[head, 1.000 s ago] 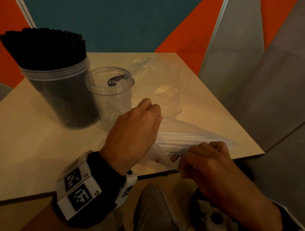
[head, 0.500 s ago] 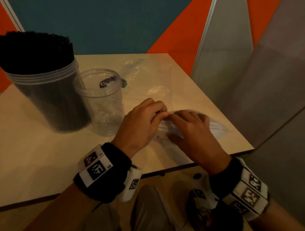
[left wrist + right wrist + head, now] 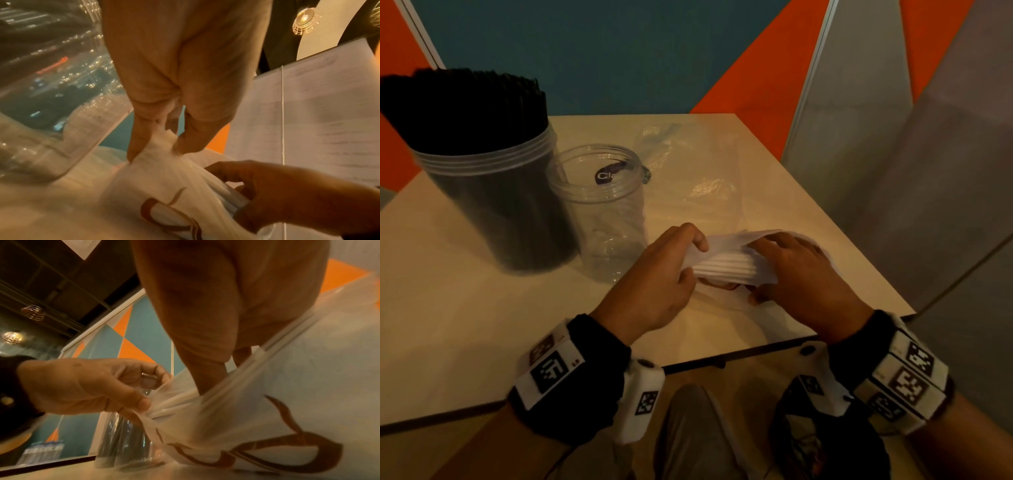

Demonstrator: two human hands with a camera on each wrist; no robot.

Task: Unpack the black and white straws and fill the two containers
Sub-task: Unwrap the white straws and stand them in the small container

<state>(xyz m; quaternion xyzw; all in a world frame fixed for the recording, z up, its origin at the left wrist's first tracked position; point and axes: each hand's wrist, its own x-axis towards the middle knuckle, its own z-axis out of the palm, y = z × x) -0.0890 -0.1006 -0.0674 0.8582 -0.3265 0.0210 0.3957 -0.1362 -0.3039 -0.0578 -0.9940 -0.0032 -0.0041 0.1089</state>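
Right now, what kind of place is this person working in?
Probably a café or a similar eatery. Bulk black straws fill one jar on a small table, cage-shaded lamps hang from a dark ceiling, and the walls are painted in teal and orange shapes.

A black wristband [image 3: 599, 373] is worn behind the left hand [image 3: 654, 291], a second [image 3: 873, 346] behind the right hand [image 3: 801, 274]. White blocks printed with black square-code markers [image 3: 551, 371] are fitted on each band. Grey trousers [image 3: 695, 435] are worn.
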